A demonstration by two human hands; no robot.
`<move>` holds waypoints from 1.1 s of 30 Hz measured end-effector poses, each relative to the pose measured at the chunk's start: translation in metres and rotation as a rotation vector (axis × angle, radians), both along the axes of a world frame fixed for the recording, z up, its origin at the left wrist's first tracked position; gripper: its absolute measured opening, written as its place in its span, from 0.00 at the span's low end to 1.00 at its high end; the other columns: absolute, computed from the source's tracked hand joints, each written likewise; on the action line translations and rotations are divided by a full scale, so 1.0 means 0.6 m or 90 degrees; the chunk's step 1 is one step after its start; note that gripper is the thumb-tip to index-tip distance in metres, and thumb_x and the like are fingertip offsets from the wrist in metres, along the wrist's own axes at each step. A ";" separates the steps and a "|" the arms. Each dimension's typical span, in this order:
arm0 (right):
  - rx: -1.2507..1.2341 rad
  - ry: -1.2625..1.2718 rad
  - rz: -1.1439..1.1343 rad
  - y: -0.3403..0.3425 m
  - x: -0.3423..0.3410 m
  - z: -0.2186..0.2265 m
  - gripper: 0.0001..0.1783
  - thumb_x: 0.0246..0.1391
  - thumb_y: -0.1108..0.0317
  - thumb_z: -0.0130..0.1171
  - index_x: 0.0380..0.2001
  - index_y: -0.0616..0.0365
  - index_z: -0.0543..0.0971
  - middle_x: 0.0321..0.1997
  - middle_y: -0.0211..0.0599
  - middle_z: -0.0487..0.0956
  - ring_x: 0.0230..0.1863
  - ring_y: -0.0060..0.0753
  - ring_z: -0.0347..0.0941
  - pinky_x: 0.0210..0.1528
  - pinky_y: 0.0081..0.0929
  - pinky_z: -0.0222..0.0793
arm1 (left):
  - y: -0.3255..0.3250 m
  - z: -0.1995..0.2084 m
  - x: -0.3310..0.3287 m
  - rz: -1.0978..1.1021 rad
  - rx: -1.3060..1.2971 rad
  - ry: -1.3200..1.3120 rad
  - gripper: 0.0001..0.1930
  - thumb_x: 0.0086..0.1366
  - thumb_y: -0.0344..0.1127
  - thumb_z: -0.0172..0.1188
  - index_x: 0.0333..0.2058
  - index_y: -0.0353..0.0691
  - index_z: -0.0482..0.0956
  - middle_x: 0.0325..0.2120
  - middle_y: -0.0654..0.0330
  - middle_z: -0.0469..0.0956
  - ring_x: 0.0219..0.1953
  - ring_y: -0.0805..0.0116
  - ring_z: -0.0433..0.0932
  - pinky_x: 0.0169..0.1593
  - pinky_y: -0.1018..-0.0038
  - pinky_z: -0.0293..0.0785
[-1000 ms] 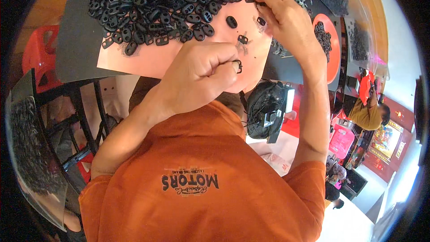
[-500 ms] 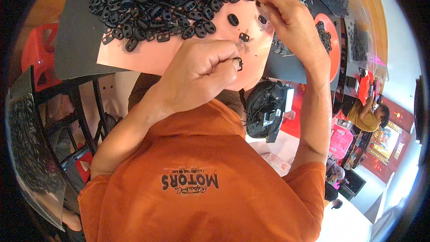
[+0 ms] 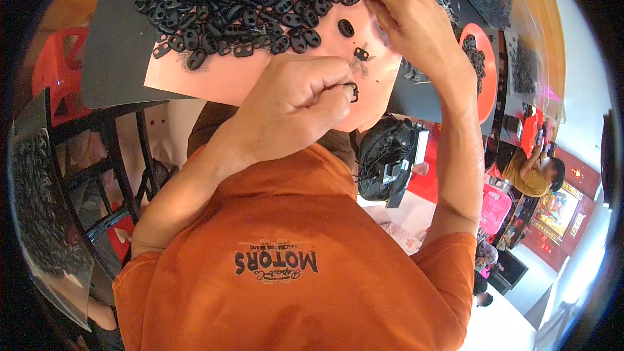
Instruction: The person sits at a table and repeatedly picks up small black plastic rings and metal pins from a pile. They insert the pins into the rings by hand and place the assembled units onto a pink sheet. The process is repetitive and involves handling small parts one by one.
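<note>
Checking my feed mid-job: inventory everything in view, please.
Table: one, dark grey, upper picture
Sheet: one, pink, on table
Heap of small parts: one, black, on sheet's upper part
Loose oval: one, black, right of heap
Small piece: one, black, below loose oval
Held piece: one, black, in left hand
Dish: one, red-orange, right
Chair: one, red, far left
Bag: one, black, below sheet's right side
Other people: several, one in mustard, background right
Shirt: one, orange, lower centre
Left hand: one, bare, over sheet's lower edge
Right hand: one, bare, at heap's right edge
</note>
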State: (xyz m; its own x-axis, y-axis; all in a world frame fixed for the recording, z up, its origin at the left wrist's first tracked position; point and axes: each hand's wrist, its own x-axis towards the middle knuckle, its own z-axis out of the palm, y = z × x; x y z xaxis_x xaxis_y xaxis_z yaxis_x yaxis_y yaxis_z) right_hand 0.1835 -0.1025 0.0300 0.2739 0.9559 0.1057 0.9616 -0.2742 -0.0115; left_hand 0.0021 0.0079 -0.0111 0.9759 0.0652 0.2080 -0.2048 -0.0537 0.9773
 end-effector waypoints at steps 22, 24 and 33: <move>0.187 0.448 -0.118 -0.041 -0.090 0.032 0.08 0.45 0.75 0.52 0.31 0.63 0.74 0.22 0.39 0.72 0.22 0.32 0.69 0.25 0.27 0.64 | 0.004 0.005 -0.001 -0.007 -0.139 0.083 0.09 0.61 0.33 0.46 0.27 0.35 0.72 0.21 0.68 0.69 0.25 0.82 0.66 0.30 0.83 0.63; 0.195 0.466 -0.091 -0.044 -0.094 0.032 0.08 0.45 0.75 0.53 0.32 0.64 0.74 0.22 0.37 0.73 0.22 0.28 0.69 0.25 0.25 0.64 | 0.001 0.004 0.000 0.011 -0.164 0.064 0.09 0.62 0.33 0.47 0.29 0.34 0.72 0.21 0.67 0.69 0.25 0.81 0.66 0.30 0.83 0.63; 0.227 0.660 -0.226 -0.057 -0.121 0.038 0.08 0.52 0.68 0.57 0.29 0.64 0.75 0.19 0.27 0.72 0.19 0.13 0.64 0.20 0.15 0.60 | -0.003 -0.002 0.004 -0.002 -0.179 0.062 0.11 0.64 0.38 0.48 0.35 0.36 0.73 0.25 0.69 0.69 0.28 0.81 0.66 0.33 0.84 0.64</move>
State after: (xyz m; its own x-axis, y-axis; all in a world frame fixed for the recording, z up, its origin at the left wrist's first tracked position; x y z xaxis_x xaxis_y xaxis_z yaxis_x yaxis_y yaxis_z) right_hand 0.1108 -0.1370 0.0525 0.6344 0.7691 -0.0783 0.3148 -0.3496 -0.8824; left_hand 0.0043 0.0060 -0.0122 0.9908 0.1040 0.0869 -0.1083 0.2228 0.9688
